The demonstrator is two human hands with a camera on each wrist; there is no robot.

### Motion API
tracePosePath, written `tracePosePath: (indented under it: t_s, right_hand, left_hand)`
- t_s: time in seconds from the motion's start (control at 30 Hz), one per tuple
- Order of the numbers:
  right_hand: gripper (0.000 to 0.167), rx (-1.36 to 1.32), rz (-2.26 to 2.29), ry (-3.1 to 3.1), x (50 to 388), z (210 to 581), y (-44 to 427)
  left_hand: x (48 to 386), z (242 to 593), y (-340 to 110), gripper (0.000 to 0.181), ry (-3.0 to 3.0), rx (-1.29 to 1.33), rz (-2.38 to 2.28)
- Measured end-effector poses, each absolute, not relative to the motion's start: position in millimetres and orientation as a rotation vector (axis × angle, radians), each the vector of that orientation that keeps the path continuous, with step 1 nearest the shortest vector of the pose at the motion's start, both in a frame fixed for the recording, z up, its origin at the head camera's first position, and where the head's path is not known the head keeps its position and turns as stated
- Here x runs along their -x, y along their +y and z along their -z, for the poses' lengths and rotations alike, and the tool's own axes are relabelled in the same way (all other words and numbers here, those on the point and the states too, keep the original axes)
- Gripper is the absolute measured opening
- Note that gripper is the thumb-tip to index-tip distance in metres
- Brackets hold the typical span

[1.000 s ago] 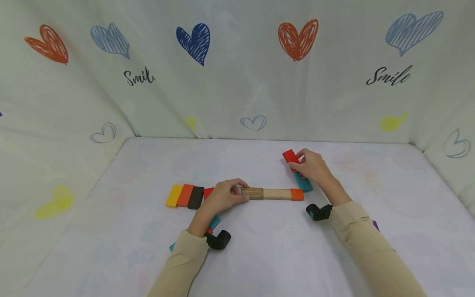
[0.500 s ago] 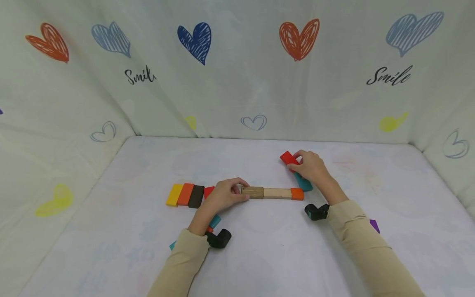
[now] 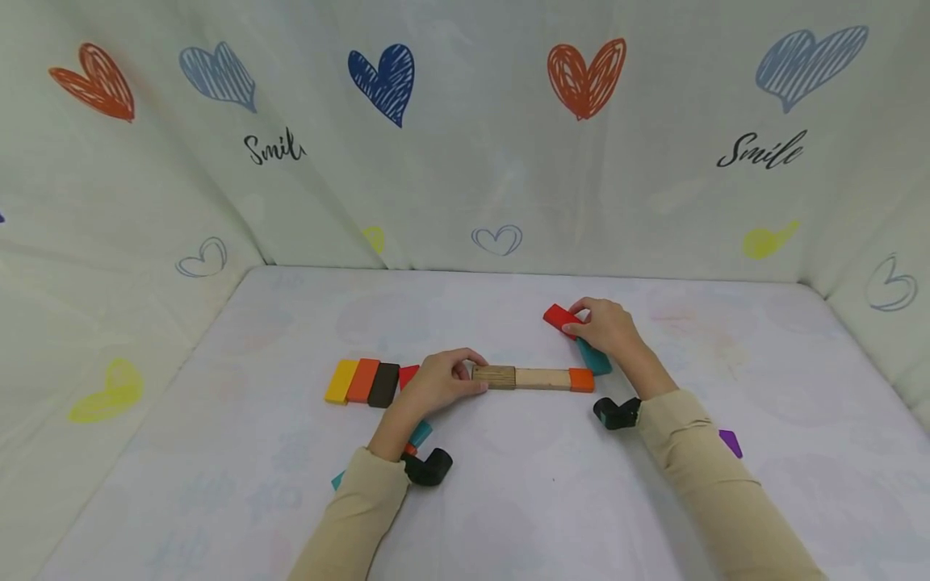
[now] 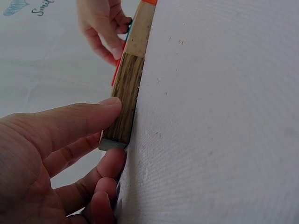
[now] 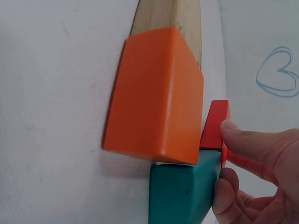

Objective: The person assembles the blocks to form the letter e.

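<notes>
My left hand (image 3: 439, 381) holds the left end of a brown striped wooden block (image 3: 496, 377). In the left wrist view its thumb (image 4: 105, 112) lies on that block's face. A pale wooden block (image 3: 542, 379) and an orange block (image 3: 582, 380) continue the row to the right, end to end. My right hand (image 3: 609, 325) pinches a red block (image 3: 558, 315) between thumb and fingers. The red block meets the far end of a teal block (image 3: 596, 357), which slants away from the orange block. In the right wrist view the teal block (image 5: 173, 193) sits against the orange block (image 5: 149, 98).
Yellow (image 3: 341, 382), orange-red (image 3: 363, 382) and black blocks (image 3: 383, 385) lie side by side on the left. Teal pieces (image 3: 420, 433) are partly hidden by the left arm. A purple block (image 3: 731, 443) shows past the right sleeve. A printed curtain (image 3: 465, 186) borders the white table.
The red block's free end has swung left and nearer, turning flatter, as my right hand moves slightly left and nearer with it. My left hand and the row stay still.
</notes>
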State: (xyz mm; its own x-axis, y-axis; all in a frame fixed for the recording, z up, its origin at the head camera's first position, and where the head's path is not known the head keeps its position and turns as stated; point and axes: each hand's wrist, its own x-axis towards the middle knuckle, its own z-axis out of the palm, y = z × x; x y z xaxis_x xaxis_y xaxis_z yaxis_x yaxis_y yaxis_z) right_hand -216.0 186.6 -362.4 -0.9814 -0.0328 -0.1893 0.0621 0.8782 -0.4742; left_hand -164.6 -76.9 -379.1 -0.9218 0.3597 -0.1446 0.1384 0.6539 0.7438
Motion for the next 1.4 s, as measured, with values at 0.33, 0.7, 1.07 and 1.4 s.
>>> tracePosePath:
  t_s: [0.33, 0.7, 1.07, 1.4]
  right_hand:
    - [0.040, -0.041, 0.735, 2.846, 216.1, 364.0, 186.1]
    - [0.040, -0.029, 0.730, 2.856, 217.3, 363.3, 184.3]
    - [0.042, -0.028, 0.725, 2.868, 215.9, 363.2, 184.6]
    - [0.046, -0.025, 0.725, 2.862, 214.3, 362.4, 186.3]
  left_hand:
    - [164.9, 380.3, -77.3, 0.029, 2.595, -0.408, -1.120]
    - [165.2, 380.4, -77.9, 0.029, 2.599, -0.393, -1.118]
    - [166.2, 382.1, -77.7, 0.029, 2.601, -0.375, -1.113]
    - [165.9, 382.3, -76.5, 0.029, 2.607, -0.370, -1.120]
